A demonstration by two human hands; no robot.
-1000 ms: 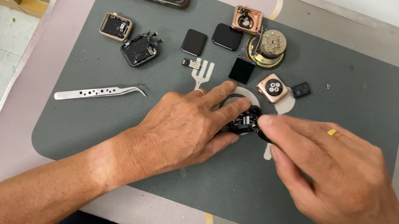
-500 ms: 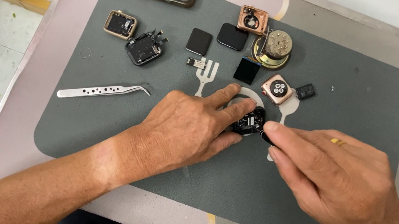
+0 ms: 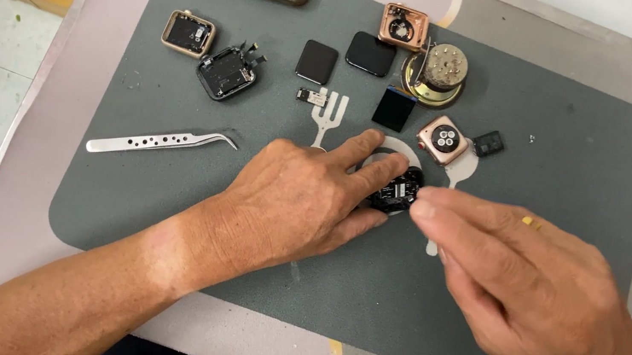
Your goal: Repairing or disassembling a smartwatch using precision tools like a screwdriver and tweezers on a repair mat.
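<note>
Now the left hand [image 3: 303, 201] keeps its grasp on the black watch module [image 3: 393, 193], just below the rose-gold watch case [image 3: 444, 138] on the grey mat [image 3: 157, 193]. The right hand [image 3: 527, 284] has moved closer, fingertips pinched at the module's edge; whether it grips anything I cannot tell.

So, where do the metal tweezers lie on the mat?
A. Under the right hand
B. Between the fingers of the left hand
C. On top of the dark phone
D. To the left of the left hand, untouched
D: the tweezers lie flat on the grey mat, apart from the left hand, which rests on a small black watch body with the right hand.
</note>
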